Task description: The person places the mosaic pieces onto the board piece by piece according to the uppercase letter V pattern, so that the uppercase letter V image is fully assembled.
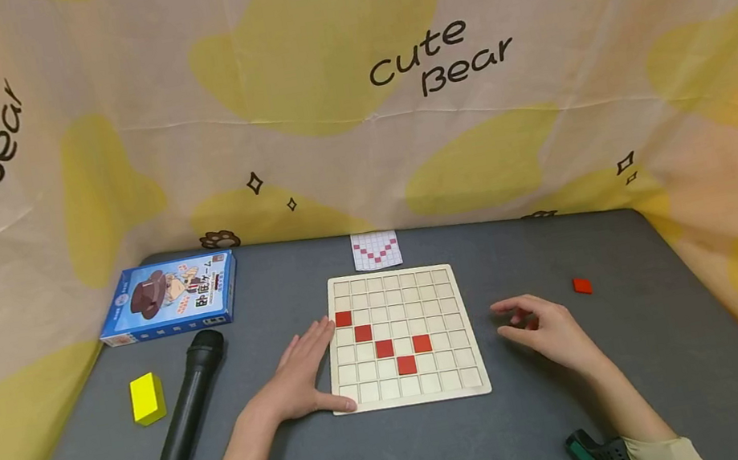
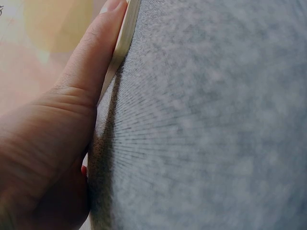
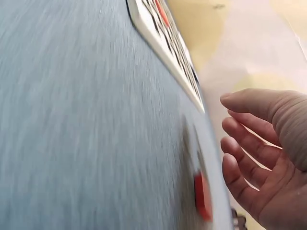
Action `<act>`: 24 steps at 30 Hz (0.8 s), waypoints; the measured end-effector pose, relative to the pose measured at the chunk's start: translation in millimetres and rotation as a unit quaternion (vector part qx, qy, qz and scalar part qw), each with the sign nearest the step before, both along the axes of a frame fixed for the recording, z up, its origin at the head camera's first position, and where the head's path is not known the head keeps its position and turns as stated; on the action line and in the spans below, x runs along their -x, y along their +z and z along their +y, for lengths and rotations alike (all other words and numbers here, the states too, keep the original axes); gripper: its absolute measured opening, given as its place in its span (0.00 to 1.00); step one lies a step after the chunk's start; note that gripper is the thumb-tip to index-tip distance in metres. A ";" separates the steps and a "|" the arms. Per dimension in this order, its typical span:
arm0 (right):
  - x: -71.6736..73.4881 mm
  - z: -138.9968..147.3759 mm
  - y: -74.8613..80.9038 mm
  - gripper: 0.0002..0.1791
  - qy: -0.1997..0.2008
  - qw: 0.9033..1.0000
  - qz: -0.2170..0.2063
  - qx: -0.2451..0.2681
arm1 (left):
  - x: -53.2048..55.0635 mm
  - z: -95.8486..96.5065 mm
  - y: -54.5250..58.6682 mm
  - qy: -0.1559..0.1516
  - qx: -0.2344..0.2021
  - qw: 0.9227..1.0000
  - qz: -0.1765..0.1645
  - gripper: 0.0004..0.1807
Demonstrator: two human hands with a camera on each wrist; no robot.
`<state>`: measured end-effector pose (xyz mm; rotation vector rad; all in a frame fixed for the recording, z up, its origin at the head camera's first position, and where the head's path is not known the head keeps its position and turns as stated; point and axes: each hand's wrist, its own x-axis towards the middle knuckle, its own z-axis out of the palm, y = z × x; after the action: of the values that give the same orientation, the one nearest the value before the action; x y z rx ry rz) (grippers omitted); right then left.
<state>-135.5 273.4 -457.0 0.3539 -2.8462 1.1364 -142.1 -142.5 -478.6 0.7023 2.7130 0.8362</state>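
Note:
A square white grid board (image 1: 447,380) lies on the grey table, with several red square tiles (image 1: 406,364) set in its cells in a slanting pattern. My left hand (image 1: 301,375) rests along the board's left edge, thumb on the near left corner and fingers spread; the left wrist view shows the thumb (image 2: 91,52) against the board's rim. To the right of the board my right hand (image 1: 549,330) hovers above the table, fingers loosely bent and holding nothing. Beyond it lies one loose red tile (image 1: 582,285), also seen below the fingers in the right wrist view.
A small card (image 1: 376,251) with a V-shaped grid pattern lies behind the board. To the left are a blue game box (image 1: 168,298), a yellow block (image 1: 147,399) and a black microphone (image 1: 183,432). A printed cloth (image 1: 348,103) hangs around the table's back and sides.

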 end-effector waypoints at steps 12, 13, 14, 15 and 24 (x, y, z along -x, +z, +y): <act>-26.3 45.4 -4.1 0.17 -0.024 0.999 -0.006 -0.030 | 0.7 -0.4 -1.6 0.001 0.004 1.000 0.001 0.70; -27.4 46.3 -4.3 0.17 -0.022 0.999 -0.008 -0.030 | 0.8 -0.5 -1.6 0.001 0.003 1.000 0.001 0.70; -28.4 47.0 -4.2 0.17 -0.020 0.999 -0.010 -0.032 | 0.9 -0.5 -1.8 0.001 0.002 1.000 0.000 0.70; -29.2 47.3 -3.9 0.17 -0.018 0.999 -0.012 -0.032 | 1.0 -0.4 -2.0 0.000 0.002 1.000 -0.001 0.70; -29.9 48.0 -5.6 0.18 -0.010 0.999 -0.019 -0.042 | 1.2 -0.2 -1.7 0.000 0.002 1.000 0.000 0.70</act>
<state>-105.7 321.4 -462.6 0.3093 -2.9307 1.0325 -143.3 -142.7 -480.2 0.7018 2.7125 0.8316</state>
